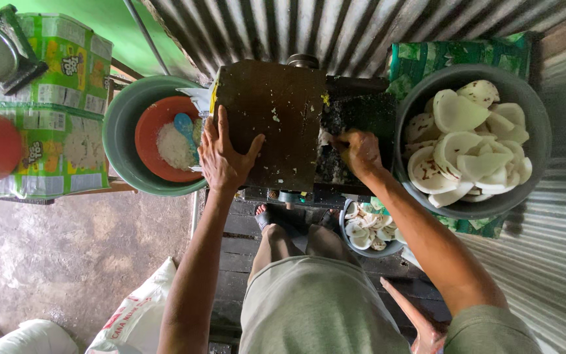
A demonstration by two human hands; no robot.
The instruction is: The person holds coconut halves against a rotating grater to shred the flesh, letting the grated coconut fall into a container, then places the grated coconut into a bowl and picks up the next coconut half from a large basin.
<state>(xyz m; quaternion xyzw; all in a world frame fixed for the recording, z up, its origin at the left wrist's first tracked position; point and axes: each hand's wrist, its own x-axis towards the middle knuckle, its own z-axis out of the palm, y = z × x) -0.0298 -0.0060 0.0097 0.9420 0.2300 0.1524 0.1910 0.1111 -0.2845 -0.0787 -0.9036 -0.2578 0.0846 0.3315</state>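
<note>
- Dark metal grater box (276, 124): left hand (225, 156) flat on it, fingers spread wide.
- Right hand (359, 152) at 3 o'clock, fingers pinching white coconut piece (326, 138).
- Grey bowl (538, 105) of coconut pieces further at 3 o'clock.

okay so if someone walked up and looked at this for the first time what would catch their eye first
Probably the big dark round basin at the right, heaped with white curved coconut pieces. Next, the dark boxy grating machine in the middle: the left hand lies flat on its cover while the right hand presses something into its opening. At the left, an orange bowl of white gratings sits inside a green basin.
</note>
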